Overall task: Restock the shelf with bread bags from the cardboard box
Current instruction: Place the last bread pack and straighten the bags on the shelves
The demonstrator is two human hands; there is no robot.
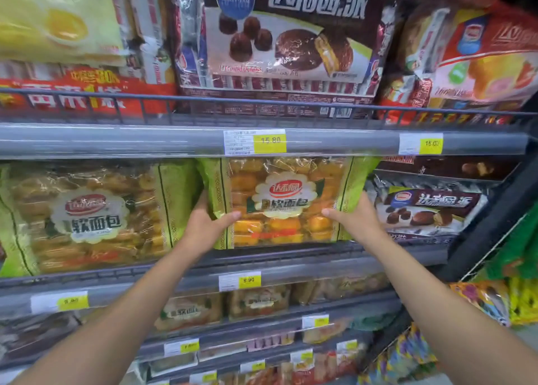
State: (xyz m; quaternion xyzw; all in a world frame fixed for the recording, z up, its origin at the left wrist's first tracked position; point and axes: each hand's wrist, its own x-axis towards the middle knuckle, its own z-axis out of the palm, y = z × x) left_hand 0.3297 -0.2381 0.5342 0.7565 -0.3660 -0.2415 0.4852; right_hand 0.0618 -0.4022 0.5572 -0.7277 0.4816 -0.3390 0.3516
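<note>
A green-edged bread bag [286, 201] with orange buns stands upright on the middle shelf [291, 256], under the upper shelf's price rail. My left hand [205, 227] grips its lower left side, thumb across the front. My right hand [356, 220] holds the lower right side the same way. A second, identical bread bag [87, 218] stands on the same shelf to the left, touching the held one. The cardboard box is out of view.
Chocolate pie bags [428, 210] sit right of the held bag. The top shelf holds large cake bags [285, 40] behind a wire rail. Lower shelves carry smaller bread packs [259, 300]. Colourful snack bags [500, 300] hang at the far right.
</note>
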